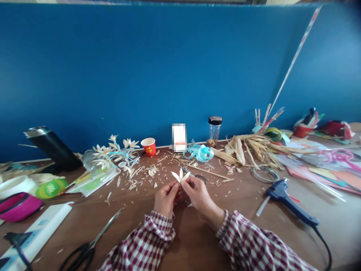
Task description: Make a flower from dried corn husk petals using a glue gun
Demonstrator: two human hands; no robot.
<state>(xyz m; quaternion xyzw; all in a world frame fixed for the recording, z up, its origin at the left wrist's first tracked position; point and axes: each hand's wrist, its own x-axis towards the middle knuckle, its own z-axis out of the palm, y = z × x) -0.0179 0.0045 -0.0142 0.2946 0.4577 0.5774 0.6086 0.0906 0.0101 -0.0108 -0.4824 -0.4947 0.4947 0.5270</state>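
Between my two hands is a small flower of pale, pointed petals (181,175), which look like dried husk. My left hand (166,197) pinches it at the base between thumb and fingers. On the other side, my right hand (200,194) grips the lower part of a petal, fingertips pressed together. The flower's base is hidden by my fingers. Just behind the hands lies a small pair of scissors (200,178), partly covered. Farther back to the left rests a bunch of similar finished flowers (113,152) with blue stems.
Black-handled scissors (90,244) lie front left, near a power strip (50,226). A blue glue gun (293,205) with a cord is at right. Behind are a red paper cup (148,146), blue ribbon (201,152), a jar (214,131), dried husks (245,148) and a black flask (53,146).
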